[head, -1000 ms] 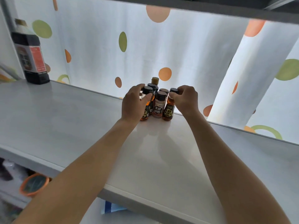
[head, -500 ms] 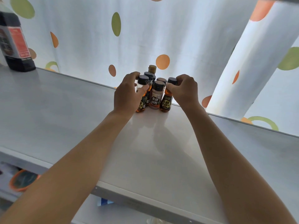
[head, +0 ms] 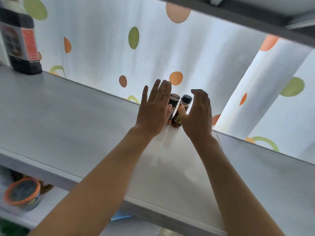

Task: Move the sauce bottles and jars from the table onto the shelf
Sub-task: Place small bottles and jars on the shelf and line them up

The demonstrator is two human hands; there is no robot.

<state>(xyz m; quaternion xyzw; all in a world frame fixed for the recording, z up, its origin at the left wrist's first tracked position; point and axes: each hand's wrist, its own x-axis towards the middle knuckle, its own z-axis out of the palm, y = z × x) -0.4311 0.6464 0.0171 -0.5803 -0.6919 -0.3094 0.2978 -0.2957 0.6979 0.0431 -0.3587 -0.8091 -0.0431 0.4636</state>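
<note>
A cluster of small sauce bottles (head: 180, 113) with dark caps and amber contents stands at the back of the grey shelf (head: 71, 126). My left hand (head: 154, 109) is raised just in front of the cluster's left side, fingers straight and spread, hiding the left bottles. My right hand (head: 197, 114) hovers at the cluster's right side with fingers loosely bent and the thumb close to the front bottle, holding nothing. Both hands are off the bottles or barely touching; I cannot tell which.
A large dark sauce bottle (head: 20, 43) with a red label stands at the shelf's far left. A dotted white curtain (head: 153, 48) hangs behind. On a lower level sits an orange-rimmed container (head: 22, 193). Another shelf board (head: 255, 19) runs overhead.
Both hands have let go of the bottle caps and opened, drawing back slightly from the cluster. The bottles stay in place on the shelf.
</note>
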